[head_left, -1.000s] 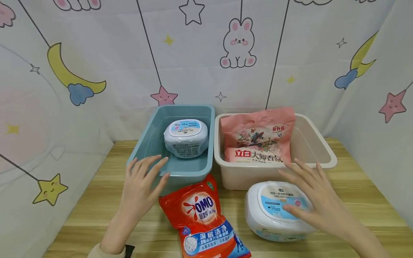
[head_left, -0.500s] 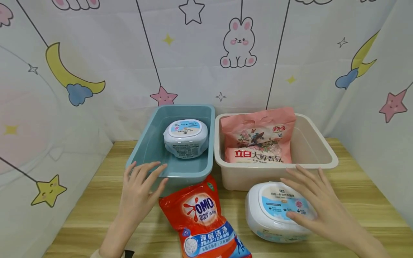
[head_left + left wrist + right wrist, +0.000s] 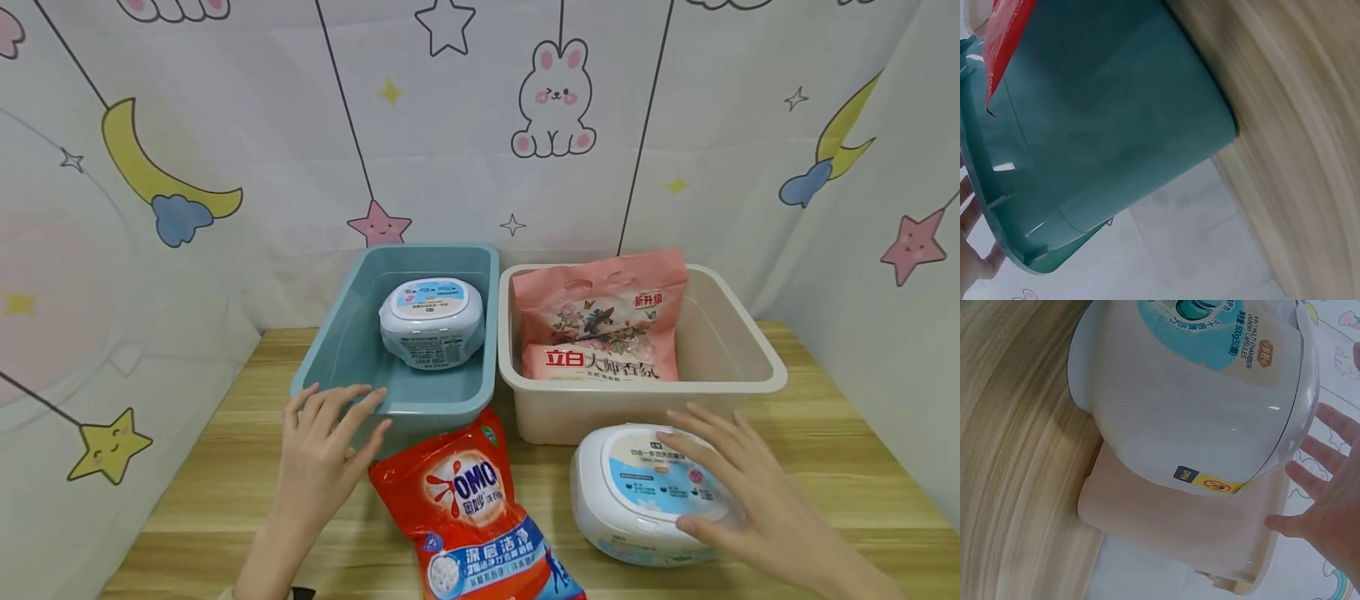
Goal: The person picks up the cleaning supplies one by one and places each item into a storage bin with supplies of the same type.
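Note:
My right hand (image 3: 757, 492) hovers over the right side of a white laundry capsule tub (image 3: 645, 500) with a blue label, standing on the table. Its fingers are spread and loosely bent; in the right wrist view they lie close to the lid's edge, and contact cannot be told. The left hand (image 3: 318, 442) is near the front rim of a blue-green bin (image 3: 420, 408), fingers spread and holding nothing. Between the hands lies a red OMO detergent bag (image 3: 472, 508), its top against that bin's front. Inside the bin sits a second capsule tub (image 3: 431, 325).
A beige bin (image 3: 720, 386) stands to the right of the blue-green one, side by side. It holds a pink detergent bag (image 3: 600, 312) leaning upright. Behind both hangs a white cloth (image 3: 465, 125) with cartoon prints. The wooden table (image 3: 217, 467) extends to both sides.
My right hand has come slightly down and to the right over the tub. The left hand has shifted only a little. Bins, bags and tubs stay in place.

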`<state>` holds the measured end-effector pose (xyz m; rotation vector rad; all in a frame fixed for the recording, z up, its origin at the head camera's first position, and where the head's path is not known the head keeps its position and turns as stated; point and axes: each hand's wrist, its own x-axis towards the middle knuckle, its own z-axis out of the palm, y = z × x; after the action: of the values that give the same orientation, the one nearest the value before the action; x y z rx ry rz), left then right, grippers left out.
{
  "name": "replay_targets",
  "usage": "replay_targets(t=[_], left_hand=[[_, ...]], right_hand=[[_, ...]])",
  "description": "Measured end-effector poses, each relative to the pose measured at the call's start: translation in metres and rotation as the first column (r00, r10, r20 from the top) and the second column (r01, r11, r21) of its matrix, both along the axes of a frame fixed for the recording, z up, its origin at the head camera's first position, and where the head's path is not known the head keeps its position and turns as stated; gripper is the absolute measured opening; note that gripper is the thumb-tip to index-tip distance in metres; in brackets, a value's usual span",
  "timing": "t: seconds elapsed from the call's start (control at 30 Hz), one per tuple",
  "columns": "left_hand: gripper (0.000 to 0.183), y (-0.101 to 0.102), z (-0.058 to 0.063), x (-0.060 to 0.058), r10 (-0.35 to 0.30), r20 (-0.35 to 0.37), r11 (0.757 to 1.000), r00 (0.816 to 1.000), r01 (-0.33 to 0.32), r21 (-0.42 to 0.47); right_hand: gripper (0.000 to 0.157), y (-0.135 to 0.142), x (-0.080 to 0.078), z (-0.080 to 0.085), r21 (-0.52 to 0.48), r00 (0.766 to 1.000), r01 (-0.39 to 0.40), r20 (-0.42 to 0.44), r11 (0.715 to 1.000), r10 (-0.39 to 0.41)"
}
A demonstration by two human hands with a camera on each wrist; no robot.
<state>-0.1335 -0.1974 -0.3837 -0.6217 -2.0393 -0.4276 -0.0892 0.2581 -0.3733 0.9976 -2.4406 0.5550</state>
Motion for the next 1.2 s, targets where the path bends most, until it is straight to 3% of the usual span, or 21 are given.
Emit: replay_targets(t=[0.4,0.63,1.2], left_hand=[[0.037,-0.0010,-0.0005,0.0020,-0.011,-0.041,1.000,0.999,0.012,0.020],[0.038,-0.0009,-0.0004,0.0026,0.001,-0.033,1.000,0.999,-0.001,0.009],[0.034,0.0010,-0.0042,-0.0015,-0.025,-0.058,0.999,0.998,0.027,0.028]], right_hand=[[0.089,0.0009,0.0014,-0.0060,0.012,0.998,-0.014,0.056,1.000,0.014],[0.098,0.0011,0.0016,-0.0068,0.065,0.990,0.030,0.137,0.997,-0.039],[0.109,-0.0031,-0.0027,-0.0084,0.165,0.989,0.041,0.134,0.985,-0.064]])
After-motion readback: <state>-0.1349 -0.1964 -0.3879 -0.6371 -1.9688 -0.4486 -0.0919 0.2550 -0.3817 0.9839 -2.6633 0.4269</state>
